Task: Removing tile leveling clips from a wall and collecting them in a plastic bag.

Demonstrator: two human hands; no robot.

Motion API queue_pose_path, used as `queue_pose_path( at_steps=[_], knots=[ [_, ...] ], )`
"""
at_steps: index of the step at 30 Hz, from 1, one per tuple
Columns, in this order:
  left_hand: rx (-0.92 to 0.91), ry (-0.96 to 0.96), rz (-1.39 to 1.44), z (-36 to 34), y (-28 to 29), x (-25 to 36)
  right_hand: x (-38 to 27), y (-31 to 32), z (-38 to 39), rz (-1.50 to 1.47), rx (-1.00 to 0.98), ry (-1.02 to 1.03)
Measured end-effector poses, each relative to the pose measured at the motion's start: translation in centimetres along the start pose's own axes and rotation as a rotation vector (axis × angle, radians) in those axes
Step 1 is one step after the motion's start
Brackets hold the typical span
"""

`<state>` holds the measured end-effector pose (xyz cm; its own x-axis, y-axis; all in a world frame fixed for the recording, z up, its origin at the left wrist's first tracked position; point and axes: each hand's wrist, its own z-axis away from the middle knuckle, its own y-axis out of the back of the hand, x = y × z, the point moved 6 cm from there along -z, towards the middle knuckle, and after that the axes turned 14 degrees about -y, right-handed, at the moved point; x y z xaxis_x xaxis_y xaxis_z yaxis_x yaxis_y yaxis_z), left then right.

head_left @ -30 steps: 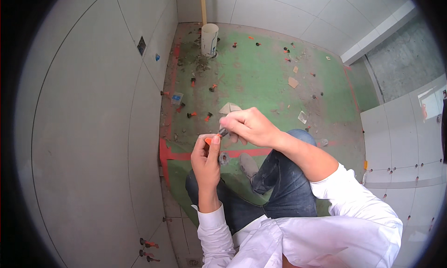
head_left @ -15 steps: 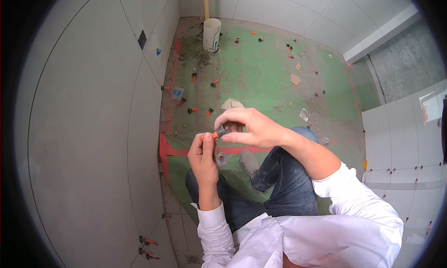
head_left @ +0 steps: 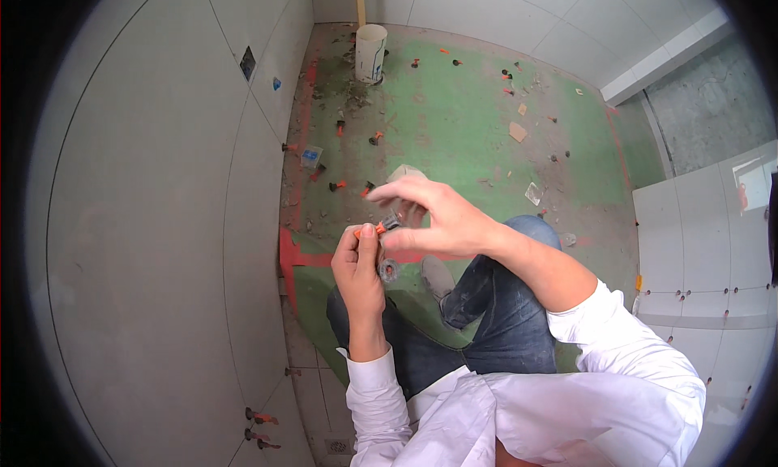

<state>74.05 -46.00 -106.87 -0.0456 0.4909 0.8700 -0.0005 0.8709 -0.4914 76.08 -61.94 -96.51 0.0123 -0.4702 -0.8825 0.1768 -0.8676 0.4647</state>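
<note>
My left hand (head_left: pixel 361 276) is closed on an orange-and-black tile-levelling piece (head_left: pixel 389 224), thumb over its orange end. A second, greyish round cap (head_left: pixel 389 271) hangs beside that hand's fingers, apparently held in them. My right hand (head_left: pixel 436 217) is arched around the piece's dark end with thumb and fingers apart, gripping nothing; whether a fingertip touches the piece I cannot tell. Both hands are above my bent legs in jeans.
A white pipe (head_left: pixel 371 53) stands at the back beside a wooden strip. Similar orange-and-black pieces, a clear box (head_left: pixel 310 158) and tile scraps (head_left: pixel 518 131) lie scattered on the green floor sheet (head_left: pixel 438 102). Grey tiled walls (head_left: pixel 146 224) rise left and behind; pale panels (head_left: pixel 677 224) stand at right.
My right hand's fingers have gone from pinching the piece's dark end to spread apart around it. My left hand still holds the piece and has shifted slightly upward in the picture.
</note>
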Motion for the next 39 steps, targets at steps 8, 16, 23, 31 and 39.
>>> queue_pose_path(
  at_steps=[8,16,23,31,39],
  knots=[
    [0.019,0.053,0.038,0.5,0.0,-0.9,-0.4,-0.1,0.2,-0.113,0.036,0.058],
    [0.011,0.019,0.048,0.6,0.2,-0.8,0.4,-0.7,0.1,0.002,-0.105,-0.099],
    [-0.156,0.037,0.035,0.6,0.0,0.2,0.4,-0.8,0.3,0.058,-0.107,-0.062],
    [-0.211,-0.117,-0.244,1.1,-0.2,1.2,-0.2,0.0,0.4,0.114,-0.148,-0.024],
    [-0.263,-0.111,-0.187,2.0,-0.6,-0.3,0.3,-0.1,0.8,0.027,-0.22,-0.19]
  ],
)
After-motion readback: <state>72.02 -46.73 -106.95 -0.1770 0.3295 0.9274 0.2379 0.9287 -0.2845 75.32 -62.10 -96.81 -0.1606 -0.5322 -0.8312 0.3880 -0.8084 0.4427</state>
